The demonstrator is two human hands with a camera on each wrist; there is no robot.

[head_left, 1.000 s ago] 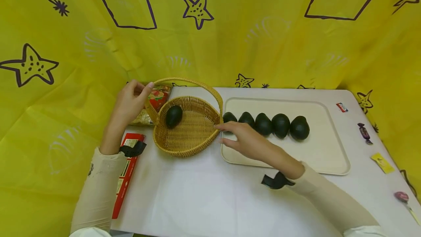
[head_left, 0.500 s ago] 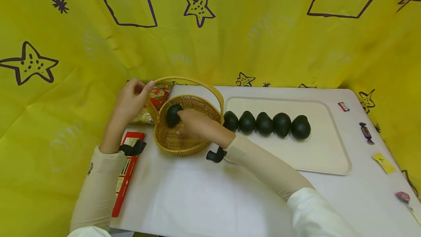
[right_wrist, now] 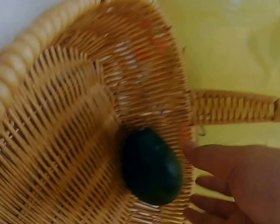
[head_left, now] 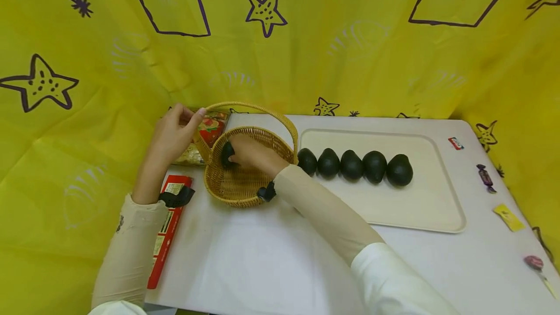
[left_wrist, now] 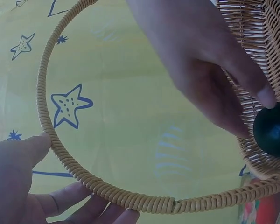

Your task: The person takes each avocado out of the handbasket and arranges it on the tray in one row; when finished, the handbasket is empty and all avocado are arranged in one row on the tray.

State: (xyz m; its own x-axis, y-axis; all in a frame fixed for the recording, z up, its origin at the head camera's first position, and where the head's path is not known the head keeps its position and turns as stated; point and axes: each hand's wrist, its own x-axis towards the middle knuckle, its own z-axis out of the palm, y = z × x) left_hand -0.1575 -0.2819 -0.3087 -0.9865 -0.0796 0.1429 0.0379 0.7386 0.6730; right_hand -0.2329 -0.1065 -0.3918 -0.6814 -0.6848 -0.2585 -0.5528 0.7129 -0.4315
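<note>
A dark green avocado point(head_left: 226, 154) lies inside the wicker basket point(head_left: 225, 193), against its left side. My left hand point(head_left: 172, 132) holds the raised basket handle point(left_wrist: 65, 158), thumb on one side and fingers curled behind it. My right hand point(head_left: 249, 152) reaches into the basket, thumb and fingers spread beside the avocado. In the left wrist view its thumb tip overlaps the avocado's edge. The right wrist view shows the whole avocado point(right_wrist: 151, 168) uncovered, a small gap from the fingertips.
Several avocados point(head_left: 351, 165) stand in a row on a cream tray point(head_left: 420, 208) at right. Behind the basket's left side lies a red and gold packet point(head_left: 212, 128); a red box point(head_left: 164, 247) lies nearer. Wrapped sweets point(head_left: 484, 178) and a lollipop point(head_left: 534, 262) line the right edge.
My right hand has moved left from the basket's right rim, across its inside, to the avocado. The left hand stays on the handle, and the basket has hardly shifted.
</note>
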